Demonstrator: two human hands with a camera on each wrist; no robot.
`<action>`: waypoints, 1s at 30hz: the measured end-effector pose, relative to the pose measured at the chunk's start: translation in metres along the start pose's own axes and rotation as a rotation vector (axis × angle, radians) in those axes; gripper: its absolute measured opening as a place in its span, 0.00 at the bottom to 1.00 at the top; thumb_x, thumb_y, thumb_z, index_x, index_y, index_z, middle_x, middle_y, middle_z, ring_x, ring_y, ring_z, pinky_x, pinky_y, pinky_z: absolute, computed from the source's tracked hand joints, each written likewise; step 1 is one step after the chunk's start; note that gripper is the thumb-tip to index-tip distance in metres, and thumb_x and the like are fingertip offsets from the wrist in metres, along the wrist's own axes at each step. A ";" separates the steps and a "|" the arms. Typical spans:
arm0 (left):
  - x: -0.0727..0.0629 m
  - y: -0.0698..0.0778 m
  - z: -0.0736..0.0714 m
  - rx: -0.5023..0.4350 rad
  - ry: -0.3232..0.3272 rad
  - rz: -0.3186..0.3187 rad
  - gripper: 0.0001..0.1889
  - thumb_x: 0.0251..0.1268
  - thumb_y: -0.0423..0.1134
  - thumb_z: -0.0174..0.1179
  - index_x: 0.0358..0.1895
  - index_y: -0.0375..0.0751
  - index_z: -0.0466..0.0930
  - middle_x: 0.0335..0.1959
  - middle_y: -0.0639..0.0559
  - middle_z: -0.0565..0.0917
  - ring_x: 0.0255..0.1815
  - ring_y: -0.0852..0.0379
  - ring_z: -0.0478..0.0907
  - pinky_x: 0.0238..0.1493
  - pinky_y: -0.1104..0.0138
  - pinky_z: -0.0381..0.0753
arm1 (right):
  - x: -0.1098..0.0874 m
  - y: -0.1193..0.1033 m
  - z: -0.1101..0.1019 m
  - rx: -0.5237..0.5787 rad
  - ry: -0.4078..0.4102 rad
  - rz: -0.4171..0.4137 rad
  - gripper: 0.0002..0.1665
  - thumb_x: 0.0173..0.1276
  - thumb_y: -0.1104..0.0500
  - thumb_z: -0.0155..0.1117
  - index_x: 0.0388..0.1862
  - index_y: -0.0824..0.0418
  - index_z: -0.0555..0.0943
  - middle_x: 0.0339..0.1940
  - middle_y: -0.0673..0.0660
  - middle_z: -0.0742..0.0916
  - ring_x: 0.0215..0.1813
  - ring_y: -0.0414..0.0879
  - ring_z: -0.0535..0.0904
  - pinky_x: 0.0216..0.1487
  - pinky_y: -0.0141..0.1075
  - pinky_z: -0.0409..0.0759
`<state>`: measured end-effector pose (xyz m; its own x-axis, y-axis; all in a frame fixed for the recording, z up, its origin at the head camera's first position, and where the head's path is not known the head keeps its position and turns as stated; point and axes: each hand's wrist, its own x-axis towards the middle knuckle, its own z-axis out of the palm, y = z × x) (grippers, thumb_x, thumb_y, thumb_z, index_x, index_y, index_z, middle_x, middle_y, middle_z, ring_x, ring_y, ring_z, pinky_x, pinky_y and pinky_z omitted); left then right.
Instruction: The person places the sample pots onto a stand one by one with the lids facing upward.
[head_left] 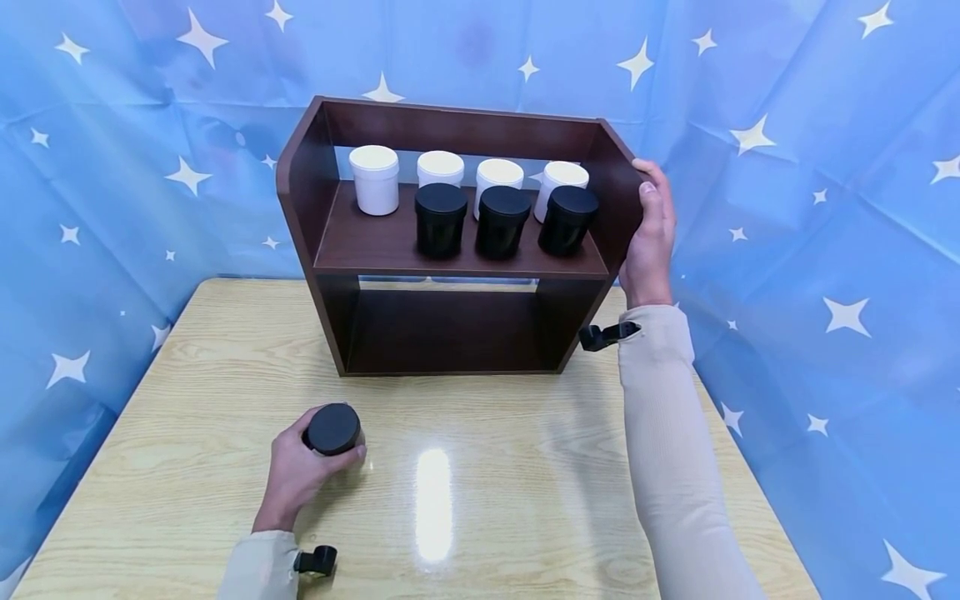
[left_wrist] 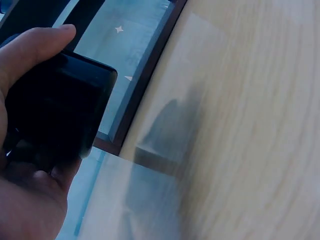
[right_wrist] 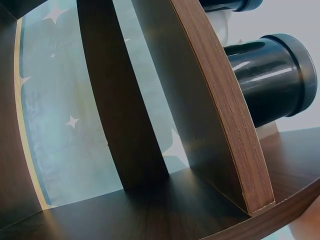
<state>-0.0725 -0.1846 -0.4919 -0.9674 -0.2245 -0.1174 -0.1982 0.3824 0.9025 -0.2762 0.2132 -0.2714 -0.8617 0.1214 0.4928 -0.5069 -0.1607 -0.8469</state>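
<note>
My left hand [head_left: 300,471] grips a black lidded jar [head_left: 334,428] by its side, over the table in front of the shelf. In the left wrist view, the dark body of this jar [left_wrist: 60,100] sits between thumb and fingers, lid side hidden. My right hand [head_left: 651,242] holds the upper right side panel [head_left: 617,196] of a dark brown two-tier shelf [head_left: 450,265]. On the upper tier, several white lidded jars [head_left: 375,182] stand in a back row. Three black jars [head_left: 440,221] stand before them, and the front left spot has no black jar.
The lower tier [head_left: 450,333] has a dark back panel with a gap above it. Under the shelf is a light wood-grain table [head_left: 480,467] with a bright reflection. Blue star-patterned cloth [head_left: 810,250] hangs behind and on both sides.
</note>
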 end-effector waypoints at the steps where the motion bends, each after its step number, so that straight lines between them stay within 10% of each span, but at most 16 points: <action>1: 0.000 0.002 0.000 -0.005 0.003 0.003 0.39 0.39 0.44 0.83 0.61 0.47 0.79 0.58 0.47 0.84 0.53 0.71 0.75 0.58 0.72 0.71 | 0.000 0.000 0.000 -0.002 0.002 0.001 0.22 0.79 0.53 0.44 0.66 0.53 0.75 0.65 0.57 0.77 0.64 0.54 0.74 0.62 0.44 0.76; 30: 0.024 0.087 -0.010 -0.143 0.115 0.276 0.32 0.45 0.40 0.81 0.58 0.45 0.80 0.51 0.59 0.83 0.52 0.69 0.79 0.52 0.78 0.75 | 0.009 0.015 -0.010 -0.006 0.011 -0.004 0.22 0.80 0.53 0.43 0.67 0.51 0.75 0.65 0.55 0.77 0.62 0.52 0.74 0.58 0.42 0.77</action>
<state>-0.1117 -0.1662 -0.4119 -0.9556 -0.2329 0.1804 0.1013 0.3154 0.9435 -0.2909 0.2214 -0.2815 -0.8591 0.1331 0.4943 -0.5106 -0.1545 -0.8458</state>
